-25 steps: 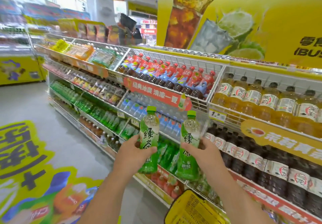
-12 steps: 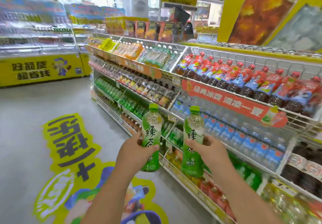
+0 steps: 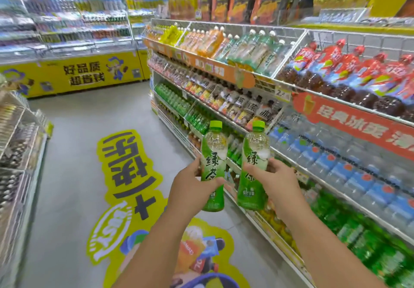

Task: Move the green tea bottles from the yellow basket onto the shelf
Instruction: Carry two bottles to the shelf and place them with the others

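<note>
Left hand [image 3: 192,183] wraps the middle of one green tea bottle [image 3: 212,166], thumb across the label. Right hand [image 3: 272,179] grips a second bottle [image 3: 253,166] the same way, just beside the first. Both upright, caps up, held in the air over the floor. Bottles look full, so moderately heavy; smooth plastic with slick label, rigid enough, best held at mid-body as now. Beyond the hands to the right, the shelf [image 3: 298,171] with rows of green bottles. Yellow basket not in view.
</note>
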Available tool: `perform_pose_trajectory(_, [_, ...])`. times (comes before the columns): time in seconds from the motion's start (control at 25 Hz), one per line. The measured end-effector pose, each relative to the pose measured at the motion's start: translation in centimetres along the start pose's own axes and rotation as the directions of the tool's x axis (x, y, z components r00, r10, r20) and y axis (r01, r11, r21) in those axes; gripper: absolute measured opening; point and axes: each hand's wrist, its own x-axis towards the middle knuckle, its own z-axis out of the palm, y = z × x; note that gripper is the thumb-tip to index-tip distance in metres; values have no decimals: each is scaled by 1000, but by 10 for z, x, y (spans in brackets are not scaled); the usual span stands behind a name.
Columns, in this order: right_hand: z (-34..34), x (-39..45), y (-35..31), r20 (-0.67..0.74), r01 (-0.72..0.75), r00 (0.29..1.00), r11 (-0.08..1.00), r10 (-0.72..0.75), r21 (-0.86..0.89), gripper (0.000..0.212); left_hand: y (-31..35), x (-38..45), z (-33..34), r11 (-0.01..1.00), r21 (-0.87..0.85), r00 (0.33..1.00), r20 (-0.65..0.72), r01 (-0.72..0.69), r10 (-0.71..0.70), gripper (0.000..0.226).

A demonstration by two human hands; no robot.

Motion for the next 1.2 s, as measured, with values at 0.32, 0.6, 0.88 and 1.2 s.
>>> perform_pose_trajectory(0.32, [54,123,-30,42,1,999,1000,0,-25,36,12,144,-21,999,27,999,-41,19,-18,34])
perform_pose_trajectory(0.6, [113,215,-34,-81,-30,996,999,26,-40,28,1,305,-26,998,-53,990,129,-42,49,74])
perform_pose_trajectory(0.88, [175,294,-29,-354,-52,935,997,26,-63,91,-3,451,-34,993,-52,912,394,-102,114,87])
perform_pose_trajectory(1.2, [191,371,-4,-452,-172,884,983,122,-71,90,-30,541,6,999,20,868,495,-50,33,80])
